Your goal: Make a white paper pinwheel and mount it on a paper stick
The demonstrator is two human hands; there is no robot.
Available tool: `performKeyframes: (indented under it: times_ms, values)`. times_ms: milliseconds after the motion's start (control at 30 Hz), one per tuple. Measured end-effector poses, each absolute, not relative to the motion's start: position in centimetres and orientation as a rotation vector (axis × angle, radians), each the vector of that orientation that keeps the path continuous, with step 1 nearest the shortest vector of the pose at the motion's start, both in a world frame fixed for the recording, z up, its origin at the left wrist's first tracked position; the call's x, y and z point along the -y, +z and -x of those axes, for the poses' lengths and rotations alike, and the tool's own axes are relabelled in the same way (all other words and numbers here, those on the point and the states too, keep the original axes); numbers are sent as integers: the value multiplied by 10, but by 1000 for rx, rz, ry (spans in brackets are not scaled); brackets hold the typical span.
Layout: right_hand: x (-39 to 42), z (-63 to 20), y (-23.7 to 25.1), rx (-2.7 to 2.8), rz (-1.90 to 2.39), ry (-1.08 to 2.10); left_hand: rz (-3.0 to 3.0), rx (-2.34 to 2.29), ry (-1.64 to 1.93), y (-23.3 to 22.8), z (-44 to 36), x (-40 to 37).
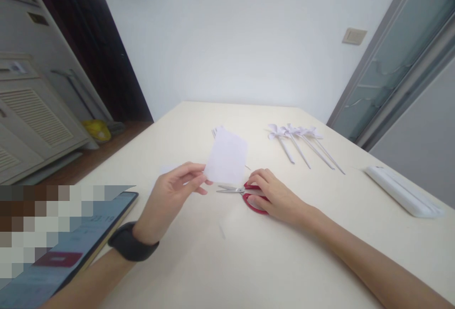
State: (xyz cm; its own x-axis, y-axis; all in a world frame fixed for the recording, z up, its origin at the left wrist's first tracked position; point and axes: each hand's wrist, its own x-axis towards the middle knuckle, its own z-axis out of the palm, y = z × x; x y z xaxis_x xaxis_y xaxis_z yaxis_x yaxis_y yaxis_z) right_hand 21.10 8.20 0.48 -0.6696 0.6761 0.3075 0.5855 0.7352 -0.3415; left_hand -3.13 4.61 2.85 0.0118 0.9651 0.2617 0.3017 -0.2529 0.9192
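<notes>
Between the thumb and fingers of my left hand (168, 200) a white sheet of paper (228, 155) is held by its lower left corner, raised over the table. My right hand (279, 197) rests on the table with its fingers at the red handles of a pair of scissors (232, 189). The scissor blades point left and are slightly apart, below the sheet. Behind my left hand, more white paper (167, 169) lies partly hidden. A thin white paper strip (222, 230) lies on the table in front of the scissors.
Several white paper pinwheels (296, 133) on sticks lie at the back right of the table (199, 114). A white plastic-wrapped pack (401, 190) is at the right edge. A phone or tablet (110, 221) stands at the left. Thin sticks (213, 132) show behind the raised sheet.
</notes>
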Motion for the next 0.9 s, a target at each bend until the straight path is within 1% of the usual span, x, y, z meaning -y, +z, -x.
performKeyframes:
  times_ms: [100, 200, 333, 567, 633, 767, 900]
  values:
    - [-78, -206, 9, 2396, 920, 418, -1510, -1264, 1165, 24, 25, -42]
    - [-74, -204, 10, 2255, 844, 607, -1447, -1261, 1086, 23, 19, -36]
    - [-70, -206, 13, 2068, 877, 855, -1398, -1288, 1062, 23, 14, -33]
    - [-65, -206, 22, 1930, 839, 1013, -1363, -1326, 1096, 22, 14, -34]
    - [-64, -205, 19, 1973, 861, 987, -1385, -1328, 1078, 21, 13, -33]
    - [-61, -201, 10, 2092, 975, 730, -1409, -1268, 992, 17, 10, -34]
    - [-58, -199, 6, 2209, 880, 478, -1409, -1145, 916, 10, 8, -35]
